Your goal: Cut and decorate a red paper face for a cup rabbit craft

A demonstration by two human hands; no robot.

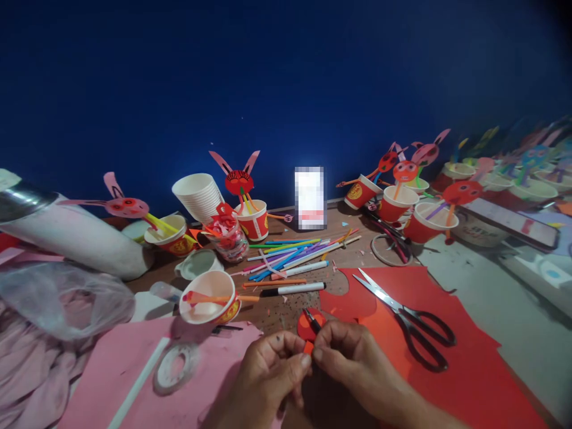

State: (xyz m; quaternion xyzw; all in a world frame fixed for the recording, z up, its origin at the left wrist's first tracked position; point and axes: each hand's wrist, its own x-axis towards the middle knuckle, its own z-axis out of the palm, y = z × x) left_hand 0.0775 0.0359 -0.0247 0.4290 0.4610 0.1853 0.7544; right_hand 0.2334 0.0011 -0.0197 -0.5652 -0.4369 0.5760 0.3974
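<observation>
My left hand [277, 372] and my right hand [353, 357] meet at the front middle, fingers closed in a pinch. Between them shows a small orange-red paper piece [308, 348], mostly covered by the fingertips. Just beyond, a black pen [312, 320] points away over a red paper disc [302, 325]; its rear end is hidden behind my right fingers, and I cannot tell whether they touch it. Open scissors [397, 307] with black handles lie on red paper sheets [469, 345] to the right. A tape roll [175, 367] rests on pink paper [111, 351] at the left.
Colored sticks [290, 259] and a white marker [295, 289] lie beyond my hands. Around them stand a paper cup [208, 298], stacked cups [196, 193], a jar [227, 241] and several cups with paper-faced figures [252, 220]. A lit, blurred screen [310, 196] stands against the blue wall.
</observation>
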